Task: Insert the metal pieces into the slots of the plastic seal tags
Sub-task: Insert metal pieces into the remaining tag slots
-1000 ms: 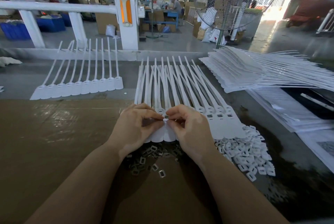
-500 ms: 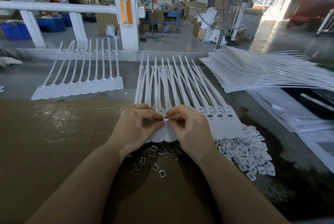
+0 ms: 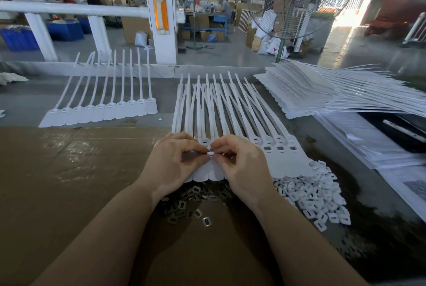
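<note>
White tags (image 3: pixel 265 147), both hands (image 3: pixel 170 161) pinching small piece (image 3: pixel 210 153)

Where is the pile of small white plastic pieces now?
In the head view, the pile of white plastic pieces lies on the right, beside the right hand, just below the row of seal tags.

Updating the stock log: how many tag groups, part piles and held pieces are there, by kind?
Tag groups: 3 (left row, middle row, right stack)
Metal piece piles: 1
White piece piles: 1
Small white piece pinched by left hand and right hand: 1
Total: 6
</note>
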The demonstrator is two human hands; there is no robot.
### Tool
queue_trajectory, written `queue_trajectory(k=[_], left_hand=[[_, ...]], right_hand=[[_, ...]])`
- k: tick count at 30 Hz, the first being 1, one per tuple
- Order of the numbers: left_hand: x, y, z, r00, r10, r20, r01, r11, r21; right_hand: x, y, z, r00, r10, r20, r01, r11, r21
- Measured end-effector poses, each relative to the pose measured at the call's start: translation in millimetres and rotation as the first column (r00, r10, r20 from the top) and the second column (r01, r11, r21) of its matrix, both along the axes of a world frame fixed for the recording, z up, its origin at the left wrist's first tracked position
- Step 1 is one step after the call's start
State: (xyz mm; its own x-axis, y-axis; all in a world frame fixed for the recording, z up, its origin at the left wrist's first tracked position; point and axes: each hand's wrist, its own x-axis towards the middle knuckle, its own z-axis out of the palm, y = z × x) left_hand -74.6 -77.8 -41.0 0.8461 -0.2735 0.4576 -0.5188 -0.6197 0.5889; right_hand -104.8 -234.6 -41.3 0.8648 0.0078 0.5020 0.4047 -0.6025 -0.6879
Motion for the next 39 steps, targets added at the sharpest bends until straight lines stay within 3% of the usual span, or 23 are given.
queue_trajectory(k=[17, 22, 28, 34, 39], left_hand=[[-1.3, -1.3, 6.3, 0.996, -0.035, -0.086, 0.028, 0.996, -0.082], [-1.8, 0.6, 11.7, 0.984, 0.017, -0.180, -0.066, 0.960, -0.271], [1.9, 10.3, 10.5, 0.924, 0.057, -0.377, -0.251, 0.835, -0.490], [8.2, 24.4, 11.1, 0.865, 0.033, -0.501, -0.351, 0.754, -0.556], [12.4, 32.7, 9.5, 0.822, 0.031, -0.569, -0.390, 0.760, -0.520]], right_hand=[[-1.5, 0.2, 1.2, 1.000, 0.010, -0.010, -0.010, 1.000, 0.003], [-1.6, 0.4, 1.3, 1.000, -0.003, -0.001, 0.003, 1.000, -0.007], [-3.0, 0.2, 1.1, 1.000, -0.008, -0.010, 0.008, 1.000, -0.018], [-2.7, -0.3, 0.1, 1.000, -0.005, -0.002, 0.005, 0.999, -0.039], [-3.3, -0.2, -0.7, 1.000, 0.002, 0.007, -0.001, 0.999, -0.052]])
